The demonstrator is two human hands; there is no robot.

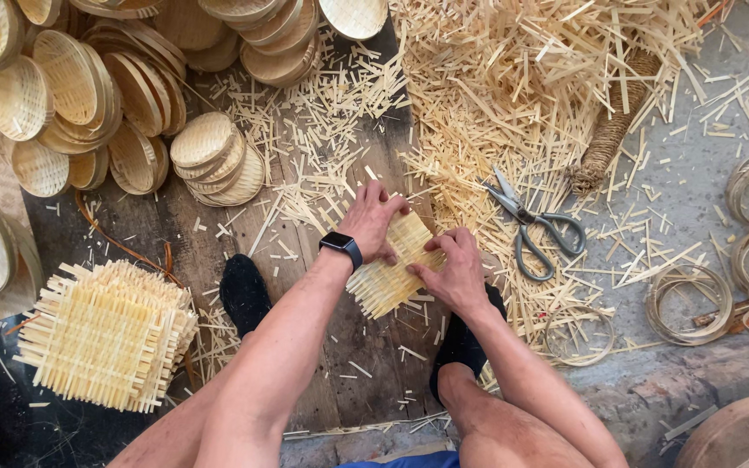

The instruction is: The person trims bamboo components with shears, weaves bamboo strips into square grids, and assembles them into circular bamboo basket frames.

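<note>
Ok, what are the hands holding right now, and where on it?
Both hands press a woven bamboo mat: the left hand on its upper edge, the right hand on its right side.

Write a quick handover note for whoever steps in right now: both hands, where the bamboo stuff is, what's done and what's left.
Left hand presses on the woven bamboo mat; right hand grips its near edge.
The mat lies on the wooden board between the feet.
Done: stack of woven mats at left, finished round baskets behind.
Left: this mat is flat, ends untrimmed; scissors and bamboo rings wait at right.
</note>
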